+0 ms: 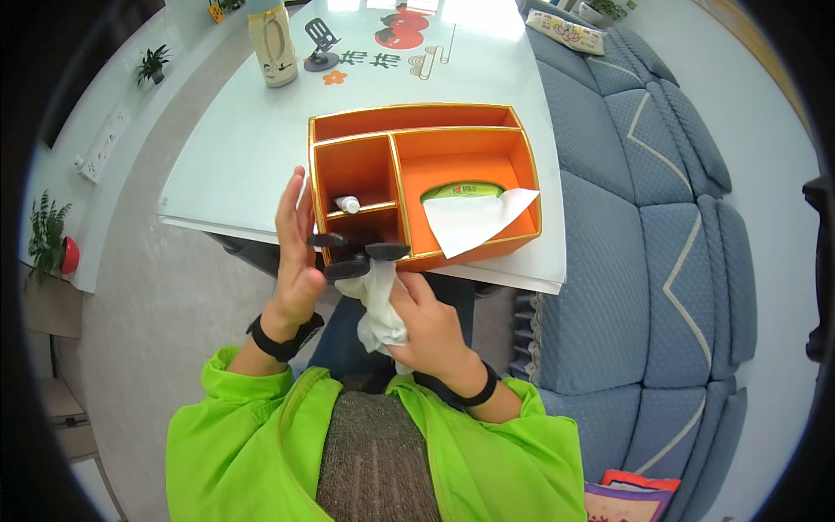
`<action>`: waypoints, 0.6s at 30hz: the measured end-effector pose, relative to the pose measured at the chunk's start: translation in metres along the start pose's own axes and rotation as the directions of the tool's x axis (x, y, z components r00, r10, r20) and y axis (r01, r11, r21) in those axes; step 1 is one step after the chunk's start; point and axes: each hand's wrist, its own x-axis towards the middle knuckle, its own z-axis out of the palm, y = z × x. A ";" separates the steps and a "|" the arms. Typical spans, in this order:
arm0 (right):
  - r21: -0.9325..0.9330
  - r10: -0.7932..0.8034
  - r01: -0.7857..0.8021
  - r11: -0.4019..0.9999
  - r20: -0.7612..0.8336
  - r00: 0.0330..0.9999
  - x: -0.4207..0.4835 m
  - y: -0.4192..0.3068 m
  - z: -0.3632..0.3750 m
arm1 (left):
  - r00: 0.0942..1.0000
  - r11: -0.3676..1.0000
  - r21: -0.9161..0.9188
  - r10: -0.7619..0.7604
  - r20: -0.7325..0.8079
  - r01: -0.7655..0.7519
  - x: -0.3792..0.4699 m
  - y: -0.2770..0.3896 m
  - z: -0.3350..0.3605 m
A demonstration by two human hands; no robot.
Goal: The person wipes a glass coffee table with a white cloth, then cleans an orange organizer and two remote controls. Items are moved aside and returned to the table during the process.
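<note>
An orange desk organizer [470,251] with gold-coloured edging sits at the near edge of the table. My left hand [295,248] is upright along its left side, fingers extended, apparently touching it. In my right hand [434,323] is a crumpled white tissue [378,307], held just in front of the organizer's near wall. Several dark, rounded-end objects [348,266], perhaps remote controls, stick up from the near left compartment. Behind them a white-capped tube [349,204] leans in another compartment. The right compartment holds a green tissue pack [464,190] with one white tissue [473,218] pulled partly out.
On the white table [228,156], a cream bottle [273,49] and a dark phone stand [321,49] stand at the far left. A blue sofa [600,280] runs along the right, with a cushion [566,31] at its far end. Potted plants [49,235] are at left.
</note>
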 end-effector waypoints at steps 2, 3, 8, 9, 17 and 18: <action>-0.027 -0.012 0.010 1.000 -0.073 0.997 -0.002 0.004 -0.012 | 0.996 0.998 0.040 0.042 0.074 -0.045 -0.007 0.001 0.004; -0.023 -0.038 0.035 0.999 -0.126 0.991 -0.003 0.007 -0.016 | 0.994 0.983 0.169 0.062 0.096 -0.077 -0.008 0.000 0.003; -0.256 0.143 -0.145 0.956 -0.026 0.989 -0.007 0.024 -0.023 | 0.989 0.898 0.426 0.058 0.138 -0.112 -0.002 -0.005 -0.003; -0.310 0.196 -0.203 0.929 -0.055 0.979 -0.008 0.028 -0.026 | 0.984 0.894 0.429 0.065 0.163 -0.130 0.000 -0.005 -0.005; -0.379 0.510 -0.590 0.713 -0.296 0.808 -0.012 0.058 -0.079 | 0.985 0.905 0.413 0.038 0.171 -0.106 0.004 -0.008 -0.009; -0.361 0.563 -0.623 0.694 -0.268 0.782 -0.010 0.053 -0.071 | 0.984 0.907 0.407 0.037 0.172 -0.105 0.004 -0.008 -0.009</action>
